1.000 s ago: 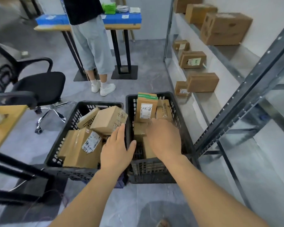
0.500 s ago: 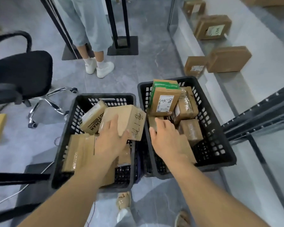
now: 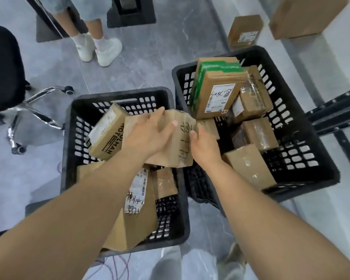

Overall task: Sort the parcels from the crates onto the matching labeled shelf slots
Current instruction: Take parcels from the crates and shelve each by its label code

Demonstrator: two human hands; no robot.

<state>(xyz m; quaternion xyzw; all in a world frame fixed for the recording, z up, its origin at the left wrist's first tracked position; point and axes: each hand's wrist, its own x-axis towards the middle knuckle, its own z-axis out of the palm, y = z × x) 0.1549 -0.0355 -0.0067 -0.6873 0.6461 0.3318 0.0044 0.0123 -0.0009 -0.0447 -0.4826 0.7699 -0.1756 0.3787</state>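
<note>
Your left hand lies palm-down across the top of a cardboard parcel with handwriting on its side, fingers spread to its far edge and thumb out along the face. Your right hand comes in from the other side and cups the parcel's right end, fingers curled round that edge. Both forearms reach forward and slightly inward, meeting over the gap between the two crates.

The parcel sits raised above the left crate, over its right rim. Its long axis runs away from you, tipped a little to the right, with the handwritten face turned toward the right crate.

Just beside your left hand, a lettered box leans tilted against the crate's far wall. Below your left forearm lies a flat box with a white label. In the right crate, a green-taped box stands upright close to your right fingertips, with smaller taped boxes behind it. An office chair and another person's white shoes stand on the floor beyond, and two boxes rest on the shelf to the right.
</note>
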